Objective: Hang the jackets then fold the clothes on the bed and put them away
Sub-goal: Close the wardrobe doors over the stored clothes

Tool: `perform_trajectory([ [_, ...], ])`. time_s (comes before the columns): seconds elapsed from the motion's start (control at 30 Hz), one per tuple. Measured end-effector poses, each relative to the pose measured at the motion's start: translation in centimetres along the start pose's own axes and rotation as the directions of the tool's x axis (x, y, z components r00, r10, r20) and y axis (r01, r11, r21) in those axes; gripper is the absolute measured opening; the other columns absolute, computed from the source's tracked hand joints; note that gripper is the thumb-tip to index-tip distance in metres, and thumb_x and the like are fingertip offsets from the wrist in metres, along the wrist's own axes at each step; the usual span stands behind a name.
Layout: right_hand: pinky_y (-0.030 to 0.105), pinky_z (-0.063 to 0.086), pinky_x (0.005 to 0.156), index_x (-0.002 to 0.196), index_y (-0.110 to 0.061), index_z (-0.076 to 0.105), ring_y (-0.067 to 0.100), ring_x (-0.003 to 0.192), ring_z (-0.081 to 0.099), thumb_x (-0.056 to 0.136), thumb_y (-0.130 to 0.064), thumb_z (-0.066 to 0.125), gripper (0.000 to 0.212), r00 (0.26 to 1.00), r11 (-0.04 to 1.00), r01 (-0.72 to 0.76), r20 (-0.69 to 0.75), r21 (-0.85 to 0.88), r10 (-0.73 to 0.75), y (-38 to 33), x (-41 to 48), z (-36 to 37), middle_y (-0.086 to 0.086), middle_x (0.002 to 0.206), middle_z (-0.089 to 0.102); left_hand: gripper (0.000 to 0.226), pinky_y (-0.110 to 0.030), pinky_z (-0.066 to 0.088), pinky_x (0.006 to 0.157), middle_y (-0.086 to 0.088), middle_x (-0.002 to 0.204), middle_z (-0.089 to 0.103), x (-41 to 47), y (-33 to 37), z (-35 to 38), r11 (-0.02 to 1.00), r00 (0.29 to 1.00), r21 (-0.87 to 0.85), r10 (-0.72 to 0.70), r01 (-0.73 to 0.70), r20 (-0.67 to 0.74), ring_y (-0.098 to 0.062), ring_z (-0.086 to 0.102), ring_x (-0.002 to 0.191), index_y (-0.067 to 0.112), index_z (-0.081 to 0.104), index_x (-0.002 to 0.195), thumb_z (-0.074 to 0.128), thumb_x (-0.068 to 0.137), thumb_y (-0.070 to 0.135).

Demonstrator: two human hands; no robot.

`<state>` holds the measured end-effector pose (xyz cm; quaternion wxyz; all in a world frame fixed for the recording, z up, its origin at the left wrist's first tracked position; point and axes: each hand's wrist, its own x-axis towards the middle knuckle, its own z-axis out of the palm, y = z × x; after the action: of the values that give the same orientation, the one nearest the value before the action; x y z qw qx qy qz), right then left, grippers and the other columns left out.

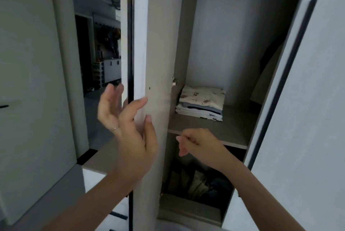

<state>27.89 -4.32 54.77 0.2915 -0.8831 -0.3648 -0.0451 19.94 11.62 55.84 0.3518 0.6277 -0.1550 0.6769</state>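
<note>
A neat stack of folded clothes lies on the wardrobe shelf

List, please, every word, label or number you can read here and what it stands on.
None can be read.
Clothes stack: top piece bears small brown prints, not letters.
Hallway things: too dark and blurred to read.
</note>
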Motion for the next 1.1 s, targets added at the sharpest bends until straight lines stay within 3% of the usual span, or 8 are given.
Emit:
perform_trajectory([
  [0.13, 0.020, 0.053, 0.072, 0.096, -0.007, 0.064, 0.007, 0.078, 0.067, 0.101, -0.026, 0.044, 0.027, 0.999, 0.980, -0.009, -0.040, 0.198, 0.017, -0.1, -3.0, -0.1, -0.001, 0.085, 0.069, 0.044, -0.035, 0.020, 0.117, -0.023, 0.148, 0.013, -1.3, 2.6, 2.7, 0.996, 0.987, -0.090, 0.029, -0.014, 0.161, -0.029, 0.019, 0.144, 0.012, 0.049, 0.114, 0.047, 0.080, -0.017],
  [0.27, 0.030, 0.053, 0.088, 0.125, -0.024, 0.057, 0.008, 0.096, 0.064, 0.096, -0.051, 0.031, 0.047, 0.977, 0.910, -0.173, -0.049, 0.376, 0.206, 1.3, -6.9, -1.6, -0.009, 0.110, 0.065, 0.032, -0.034, 0.021, 0.117, -0.018, 0.150, 0.016, -2.6, 2.9, 5.4, 0.962, 0.944, -0.270, 0.127, -0.042, 0.304, -0.025, 0.019, 0.145, 0.012, 0.051, 0.115, 0.045, 0.089, -0.005],
  [0.4, 0.036, 0.051, 0.093, 0.120, -0.022, 0.059, 0.015, 0.098, 0.066, 0.095, -0.064, 0.024, 0.060, 0.946, 0.835, -0.213, -0.106, 0.508, 0.306, 2.4, -8.9, -3.2, -0.002, 0.110, 0.068, 0.021, -0.034, 0.021, 0.117, -0.005, 0.156, 0.014, -3.8, 2.1, 10.4, 0.886, 0.919, -0.461, 0.217, -0.045, 0.328, -0.022, 0.016, 0.146, 0.011, 0.050, 0.116, 0.039, 0.098, 0.006],
  [0.5, 0.023, 0.050, 0.076, 0.099, -0.030, 0.058, 0.007, 0.082, 0.058, 0.094, -0.050, 0.047, 0.023, 0.924, 0.894, -0.205, -0.222, 0.398, 0.311, 2.9, -9.4, -4.2, -0.008, 0.086, 0.060, 0.025, -0.027, 0.016, 0.118, -0.002, 0.155, 0.011, -5.3, 1.5, 14.5, 0.870, 0.884, -0.493, 0.240, -0.012, 0.402, -0.017, 0.010, 0.147, 0.013, 0.045, 0.122, 0.032, 0.103, 0.022],
  [0.63, 0.031, 0.048, 0.068, 0.095, -0.012, 0.054, 0.012, 0.078, 0.053, 0.084, -0.057, 0.056, 0.046, 0.835, 0.885, -0.332, -0.335, 0.327, 0.437, 5.7, -9.7, -5.4, 0.013, 0.087, 0.055, 0.035, -0.025, 0.029, 0.114, -0.006, 0.151, 0.028, -6.2, 1.4, 19.3, 0.902, 0.899, -0.420, 0.265, -0.103, 0.348, -0.018, 0.024, 0.143, 0.008, 0.052, 0.127, 0.046, 0.093, 0.010],
  [0.8, 0.025, 0.052, 0.080, 0.122, -0.031, 0.042, 0.000, 0.088, 0.060, 0.089, -0.025, 0.065, 0.041, 0.630, 0.870, -0.478, -0.643, 0.121, 0.435, 8.6, -9.7, -5.8, -0.014, 0.113, 0.046, 0.040, -0.028, 0.038, 0.107, -0.016, 0.141, 0.048, -6.7, 1.6, 25.4, 0.941, 0.900, -0.285, 0.275, -0.181, 0.338, -0.022, 0.038, 0.136, 0.008, 0.058, 0.130, 0.049, 0.091, 0.010],
  [0.93, 0.038, 0.053, 0.083, 0.138, -0.023, 0.027, 0.018, 0.089, 0.064, 0.086, -0.007, 0.059, 0.063, 0.644, 0.800, -0.588, -0.529, 0.121, 0.553, 11.7, -7.4, -5.7, -0.007, 0.119, 0.049, 0.042, -0.028, 0.037, 0.105, -0.018, 0.139, 0.050, -6.6, 1.3, 30.4, 0.958, 0.867, -0.170, 0.282, -0.232, 0.410, -0.021, 0.036, 0.135, 0.007, 0.058, 0.129, 0.045, 0.089, 0.012],
  [1.1, 0.037, 0.049, 0.073, 0.110, -0.014, 0.046, 0.019, 0.082, 0.057, 0.094, -0.020, 0.048, 0.017, 0.468, 0.677, -0.718, -0.606, 0.164, 0.643, 15.0, -2.4, -5.6, -0.002, 0.097, 0.058, 0.056, -0.029, 0.022, 0.114, -0.021, 0.143, 0.044, -6.8, 0.1, 34.6, 0.957, 0.824, -0.046, 0.270, -0.286, 0.497, -0.025, 0.034, 0.138, 0.005, 0.051, 0.134, 0.062, 0.080, 0.011],
])
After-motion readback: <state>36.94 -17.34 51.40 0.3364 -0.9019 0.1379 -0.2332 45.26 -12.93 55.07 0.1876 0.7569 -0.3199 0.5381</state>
